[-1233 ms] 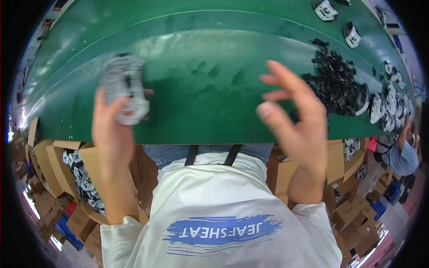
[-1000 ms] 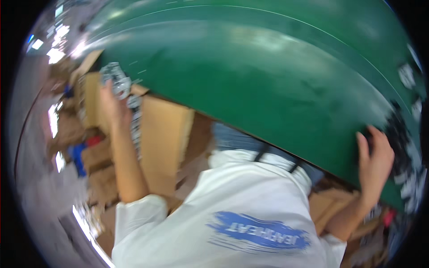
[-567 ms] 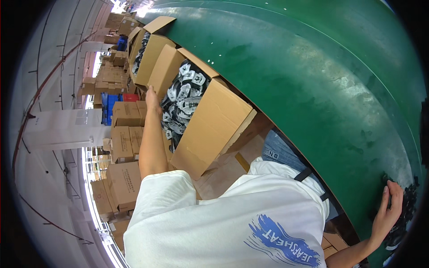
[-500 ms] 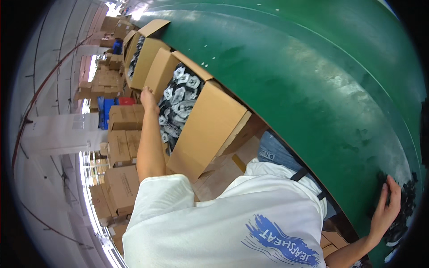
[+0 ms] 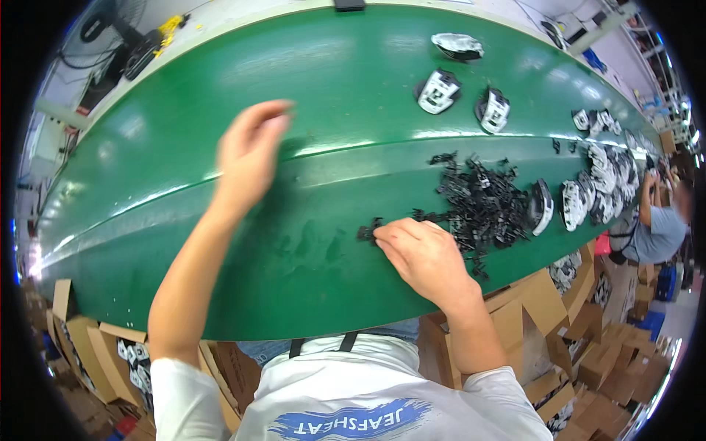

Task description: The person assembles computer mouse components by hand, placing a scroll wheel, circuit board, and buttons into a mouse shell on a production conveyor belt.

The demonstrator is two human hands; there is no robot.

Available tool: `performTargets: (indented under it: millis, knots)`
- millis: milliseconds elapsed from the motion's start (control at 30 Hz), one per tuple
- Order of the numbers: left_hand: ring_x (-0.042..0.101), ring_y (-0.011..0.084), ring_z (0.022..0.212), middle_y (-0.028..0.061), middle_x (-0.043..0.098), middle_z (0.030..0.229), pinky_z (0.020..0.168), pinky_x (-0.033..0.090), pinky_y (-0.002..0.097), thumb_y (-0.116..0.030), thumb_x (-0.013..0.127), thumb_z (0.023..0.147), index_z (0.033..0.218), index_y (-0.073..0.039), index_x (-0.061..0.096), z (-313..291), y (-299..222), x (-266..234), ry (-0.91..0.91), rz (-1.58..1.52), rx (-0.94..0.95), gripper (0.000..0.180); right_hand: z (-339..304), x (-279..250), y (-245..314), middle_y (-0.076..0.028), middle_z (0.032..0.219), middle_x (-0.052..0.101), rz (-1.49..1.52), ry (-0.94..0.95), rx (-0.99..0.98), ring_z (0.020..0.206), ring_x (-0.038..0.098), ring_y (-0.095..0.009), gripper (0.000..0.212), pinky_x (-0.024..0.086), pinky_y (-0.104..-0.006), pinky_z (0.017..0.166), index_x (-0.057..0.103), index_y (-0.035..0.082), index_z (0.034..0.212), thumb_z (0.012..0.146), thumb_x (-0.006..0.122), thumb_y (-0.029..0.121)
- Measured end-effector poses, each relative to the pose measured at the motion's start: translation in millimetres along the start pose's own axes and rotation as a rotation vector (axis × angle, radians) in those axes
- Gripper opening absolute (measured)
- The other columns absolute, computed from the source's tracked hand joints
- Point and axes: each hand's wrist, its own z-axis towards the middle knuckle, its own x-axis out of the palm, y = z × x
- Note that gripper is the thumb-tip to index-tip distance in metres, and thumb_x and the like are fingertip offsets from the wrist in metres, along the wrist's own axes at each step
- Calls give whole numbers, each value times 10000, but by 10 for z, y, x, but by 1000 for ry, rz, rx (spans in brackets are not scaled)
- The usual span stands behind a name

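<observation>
My left hand [image 5: 250, 154] hovers over the green work surface [image 5: 309, 287], left of the middle. Its fingers are slightly blurred and loosely bent, apart from the thumb, and nothing shows in them. My right hand [image 5: 426, 261] rests low over the surface, its fingertips pinched at a small black plastic part [image 5: 368, 229]. Right beside that hand spreads a tangled heap of small black plastic parts [image 5: 485, 202]. A black-and-white shell-shaped piece [image 5: 541, 206] lies at the heap's right edge.
Similar white-and-black pieces lie farther back [image 5: 439, 92] and in a pile [image 5: 607, 176] at the right. Open cardboard boxes [image 5: 533, 301] line the near edge on both sides. Another person [image 5: 654, 224] is at the far right. A fan [image 5: 110, 37] stands back left.
My view has swung from the boxes to the green surface. My left hand has left the box flap and is over the surface. My right hand now pinches at a small black part.
</observation>
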Motion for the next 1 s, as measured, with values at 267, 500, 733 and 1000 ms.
performTargets:
  millis: [267,500,733,1000]
  knots:
    - [437,475,1463,266,494,1555,1216,371,575,-468,741,961,1577,-81,509,1114,-61,2519,141,583,269,764,-81,-19,-65,-65,946,721,19,-32,8,814,706,-279,226,567,-386,755,753,62,1114,888,762,58]
    - [630,273,1276,170,662,1426,1096,494,390,-437,661,1050,1524,3,549,590,-139,1580,223,-135,-121,656,-97,-211,-56,-120,962,808,364,-304,206,823,781,-237,146,614,-322,737,794,22,1016,880,791,-31]
    - [688,255,1202,134,696,1417,1016,553,432,-451,450,1121,1482,-66,611,-936,-545,748,27,-1339,-613,551,267,60,198,-115,932,797,717,-193,61,814,764,-214,174,609,-314,753,800,16,1014,852,812,-46]
    - [696,215,1124,82,744,1281,977,552,440,-434,470,1124,1348,-97,667,-1298,-316,579,-316,-1386,-559,451,428,425,501,-102,995,775,467,-119,-118,840,752,-239,200,611,-348,727,791,49,997,820,864,-10]
